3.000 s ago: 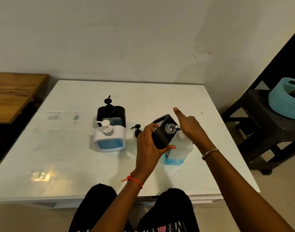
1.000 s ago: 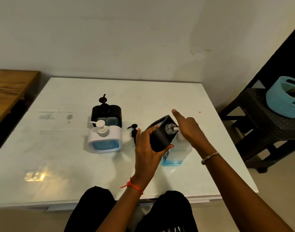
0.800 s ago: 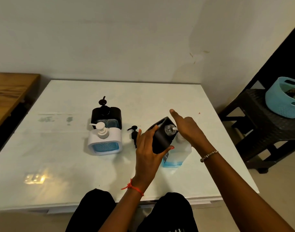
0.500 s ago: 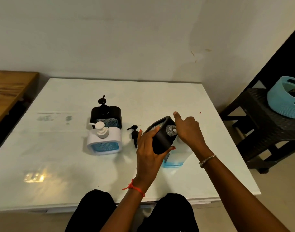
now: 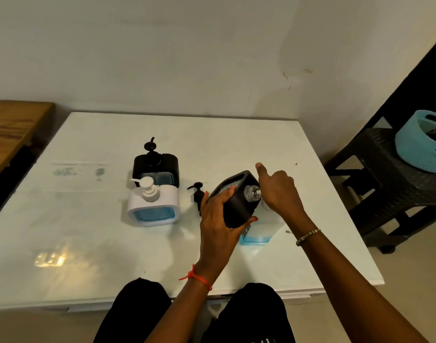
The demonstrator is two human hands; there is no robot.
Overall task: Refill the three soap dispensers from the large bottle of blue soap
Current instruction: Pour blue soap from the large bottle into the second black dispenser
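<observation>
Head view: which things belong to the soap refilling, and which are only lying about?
Job in hand: tilted black dispenser held in the left hand; large bottle; white dispenser; rear black dispenser; loose black pump.

Lying about: blue basket; dark stool; wooden table.

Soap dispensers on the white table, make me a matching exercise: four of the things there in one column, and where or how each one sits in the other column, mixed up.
Things
1. white dispenser
2. far black dispenser
3. near black dispenser
4. loose black pump

States
A. tilted, gripped by the left hand, neck open
B. lying on the table, off its dispenser
C. upright, directly behind another dispenser
D. upright, directly in front of another dispenser

Pairs: 1-D, 2-C, 3-A, 4-B
</observation>
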